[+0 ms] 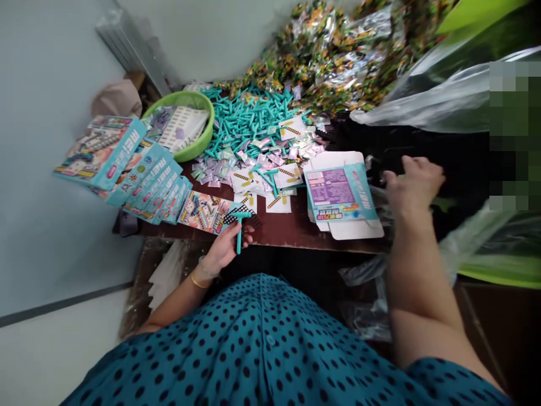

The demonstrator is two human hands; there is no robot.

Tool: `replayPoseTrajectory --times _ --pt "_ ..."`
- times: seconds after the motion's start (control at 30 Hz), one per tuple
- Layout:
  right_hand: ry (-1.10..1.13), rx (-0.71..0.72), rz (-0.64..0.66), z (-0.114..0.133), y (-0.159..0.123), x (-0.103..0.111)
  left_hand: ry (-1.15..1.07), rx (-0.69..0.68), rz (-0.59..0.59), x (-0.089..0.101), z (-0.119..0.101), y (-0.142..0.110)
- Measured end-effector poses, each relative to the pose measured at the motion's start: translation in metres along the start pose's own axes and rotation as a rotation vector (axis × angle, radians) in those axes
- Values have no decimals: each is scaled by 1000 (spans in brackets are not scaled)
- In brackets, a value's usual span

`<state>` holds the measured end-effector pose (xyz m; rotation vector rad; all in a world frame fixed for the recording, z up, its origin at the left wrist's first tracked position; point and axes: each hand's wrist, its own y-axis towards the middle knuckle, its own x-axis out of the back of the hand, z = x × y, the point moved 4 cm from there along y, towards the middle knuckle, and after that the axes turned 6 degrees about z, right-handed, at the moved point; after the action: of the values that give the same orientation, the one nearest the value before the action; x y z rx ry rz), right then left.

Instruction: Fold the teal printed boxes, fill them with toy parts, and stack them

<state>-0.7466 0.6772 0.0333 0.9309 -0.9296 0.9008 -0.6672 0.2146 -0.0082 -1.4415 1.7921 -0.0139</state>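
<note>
Teal T-shaped plastic stick (239,228), small, sits in the left hand (226,245) just off the near edge of the dark brown wooden table (287,231), fingers curled shut round the stem, crossbar poking out on top. Looks light and rigid, smooth moulded plastic, so probably a bit slippery; best taken on the stem below the crossbar as now, since the crossbar gives a stop against sliding. Thin stem could likely snap if bent hard. Right hand (412,183) is out to the right over the black area beside crinkly clear plastic bags (422,107); fingers loosely bent, cannot tell whether it pinches anything. Flat unfolded light-blue and white cardboard box blank (340,197) lies on the table between the hands, thin card, bends easily, best lifted by an edge. Heap of matching teal sticks (249,115) sits farther back, with small pastel foil sachets (253,158) and white printed cards (279,200) strewn in front. Fan of assembled light-blue printed boxes (139,175) lies at left, near a lime-green plastic bowl (198,144) holding sheets. Pile of shiny green-orange wrapped packets (338,51) at the back.
</note>
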Motion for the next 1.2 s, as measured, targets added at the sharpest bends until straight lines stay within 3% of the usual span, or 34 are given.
replayPoseTrajectory --times 0.1,0.13,0.2,0.23,0.33,0.43,0.53,0.63,0.7,0.77,0.87,0.97,1.07,1.2 --pt "359 60 67 79 -49 -9 -40 -143 -27 -10 5 -4" --pt "547 115 225 114 -73 -19 -55 -201 -46 -13 7 -5" --pt "850 324 695 187 -133 -43 -38 -284 -78 -18 13 -5" --pt "972 378 869 217 -163 -53 3 -310 -93 -19 16 -5" --pt "1191 240 908 262 -215 -74 186 -368 -146 -16 24 -6" --pt "1302 125 853 264 -227 -85 431 -382 -117 -6 24 -9" --pt "1340 45 806 245 -219 -91 935 -419 -17 4 16 -10" --pt "1327 -85 797 220 -212 -99 1482 -511 -116 22 -1 -4" --pt "1315 -138 790 206 -212 -104 1633 -568 -193 36 -15 2" --pt "1305 -168 781 196 -216 -109 1576 -668 -215 48 -31 4" --pt "1307 -200 785 187 -227 -113 1308 -818 -317 59 -58 -6" --pt "1316 -219 800 183 -236 -115 1032 -848 -458 66 -78 -21" --pt "1313 -208 837 185 -241 -116 810 -890 -538 68 -87 -32" --pt "1297 -119 839 192 -242 -116 732 -946 -575 66 -92 -38"
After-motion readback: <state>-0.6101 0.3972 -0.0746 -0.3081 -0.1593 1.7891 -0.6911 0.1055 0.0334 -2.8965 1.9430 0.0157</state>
